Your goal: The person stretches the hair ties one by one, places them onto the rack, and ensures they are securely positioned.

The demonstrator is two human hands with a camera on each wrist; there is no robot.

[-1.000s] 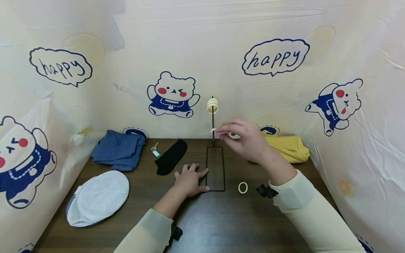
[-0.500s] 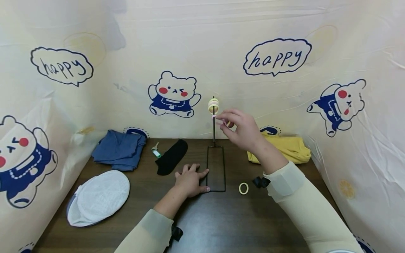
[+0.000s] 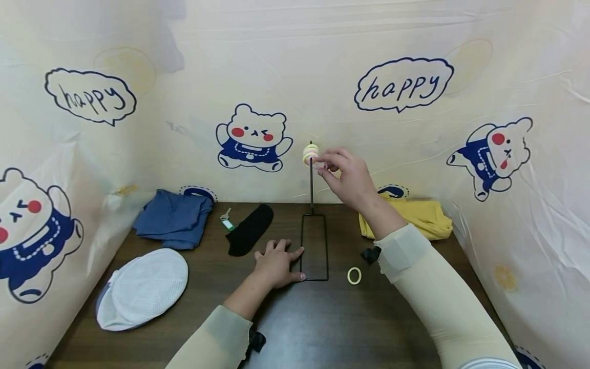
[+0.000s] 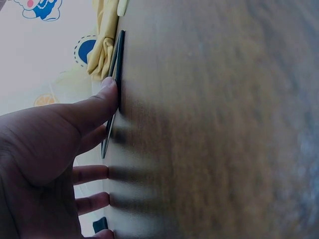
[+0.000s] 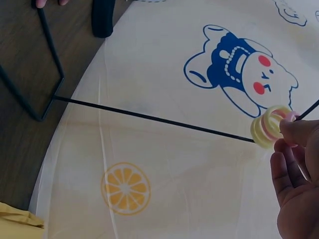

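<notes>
A black wire stand [image 3: 312, 189] rises from a flat rectangular base [image 3: 327, 248] on the table. Near its top hang several pale yellow and pink hair ties [image 5: 259, 130], bunched together on the arm. My right hand [image 3: 351, 177] pinches a pink hair tie [image 5: 293, 116] between thumb and fingertips, right at the bunch, with the stand's arm tip passing by it. My left hand [image 3: 274, 264] lies with fingers spread, thumb and index finger touching the base's near left side; the left wrist view shows the thumb [image 4: 107, 92] against the wire. One yellow hair tie [image 3: 348, 277] lies right of the base.
Left of the stand lie a black sock [image 3: 251, 230], a key with a green tag [image 3: 227, 223], folded blue cloth [image 3: 172, 218] and a white cap [image 3: 145, 289]. Folded yellow cloth [image 3: 419, 218] sits back right. A printed curtain [image 3: 322, 51] encloses the table [image 3: 313, 328].
My right hand has risen along the upright with the pink hair tie, from mid-height to the hanging bunch. My left hand has stayed on the base.
</notes>
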